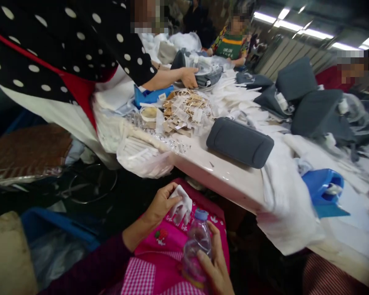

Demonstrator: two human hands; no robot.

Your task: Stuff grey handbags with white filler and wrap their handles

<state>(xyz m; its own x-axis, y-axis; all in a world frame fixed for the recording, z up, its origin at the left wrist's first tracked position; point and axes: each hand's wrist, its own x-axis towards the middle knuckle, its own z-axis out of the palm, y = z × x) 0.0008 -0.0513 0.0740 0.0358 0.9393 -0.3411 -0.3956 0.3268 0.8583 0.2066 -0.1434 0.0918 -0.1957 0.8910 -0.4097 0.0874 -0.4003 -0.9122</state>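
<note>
My left hand (160,205) is low in front of me, over my pink apron (160,254), fingers pinched round a crumpled white wad (181,205) of tissue or cloth. My right hand (215,268) grips a clear plastic bottle (197,250) with a blue cap, held upright on my lap just right of the wad. Both hands are below the near edge of the pale table (221,174).
A grey padded case (240,142) lies on the table near me, with a pile of paper tags (186,110) and white cloths behind it. A person in a polka-dot top (64,45) leans over the table holding a grey item. More grey cases (313,106) are stacked at right; a blue scoop (322,190) lies nearby.
</note>
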